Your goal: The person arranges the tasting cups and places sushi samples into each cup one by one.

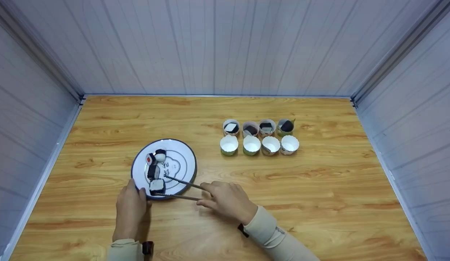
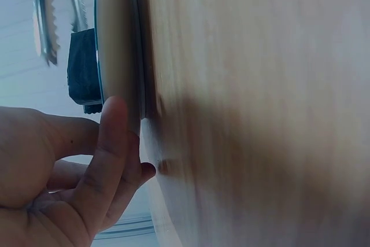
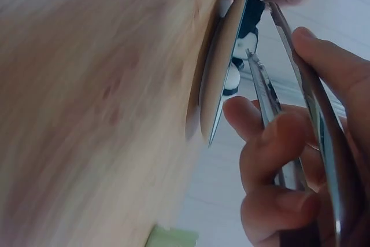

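My left hand (image 1: 130,206) pinches the near-left rim of a white plate with a blue edge (image 1: 183,163), as the left wrist view also shows. Several toy-like sushi pieces lie along the plate's left side, among them a white-topped, black-wrapped sushi piece (image 1: 157,185) by the near rim. In my right hand (image 1: 230,201) are metal tongs (image 1: 188,184), held between thumb and fingers. Their serrated tips stand apart, one beyond the near sushi piece and one at its near side; whether they touch it I cannot tell. The right wrist view shows the tongs (image 3: 321,125) close up.
Right of the plate stand two rows of paper cups. The back-row cups (image 1: 231,127) hold dark and white pieces; the front-row cups (image 1: 229,145) show white insides. Pale panel walls (image 1: 214,47) border the wooden table (image 1: 319,188) at the back and sides.
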A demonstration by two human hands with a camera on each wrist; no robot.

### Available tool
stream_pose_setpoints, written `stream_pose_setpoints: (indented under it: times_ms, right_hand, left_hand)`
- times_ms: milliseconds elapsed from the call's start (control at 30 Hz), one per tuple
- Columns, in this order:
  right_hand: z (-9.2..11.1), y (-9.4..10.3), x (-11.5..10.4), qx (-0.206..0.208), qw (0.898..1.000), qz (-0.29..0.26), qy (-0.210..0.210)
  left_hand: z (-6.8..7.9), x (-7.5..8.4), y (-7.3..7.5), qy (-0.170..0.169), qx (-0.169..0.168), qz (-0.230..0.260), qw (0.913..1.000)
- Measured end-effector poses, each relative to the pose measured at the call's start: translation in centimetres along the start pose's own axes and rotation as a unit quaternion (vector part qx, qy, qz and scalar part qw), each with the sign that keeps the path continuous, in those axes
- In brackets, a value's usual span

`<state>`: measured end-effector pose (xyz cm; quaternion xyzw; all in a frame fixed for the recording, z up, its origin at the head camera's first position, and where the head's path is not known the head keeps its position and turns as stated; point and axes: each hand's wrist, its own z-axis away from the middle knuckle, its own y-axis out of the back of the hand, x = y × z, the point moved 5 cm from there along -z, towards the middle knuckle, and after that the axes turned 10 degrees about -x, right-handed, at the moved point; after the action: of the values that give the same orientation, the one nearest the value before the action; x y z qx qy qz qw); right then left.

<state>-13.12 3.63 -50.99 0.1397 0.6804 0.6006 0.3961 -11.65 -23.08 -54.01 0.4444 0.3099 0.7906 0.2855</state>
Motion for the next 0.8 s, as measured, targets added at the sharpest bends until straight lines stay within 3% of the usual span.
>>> stream_pose_setpoints:
  times_ms: [300,800]
  right_hand:
    - [-1.3,-0.6,-0.3,-0.031,0.999,-0.022,-0.015]
    - [-0.5,-0.6,-0.2,0.000,1.000,-0.003,0.002]
  left_hand:
    - [0.0,0.2,-0.1,0.004,-0.010,0.003,0.9999]
    - [-0.4,-0.1,-0.1,0.013,-0.008,0.000,0.9999]
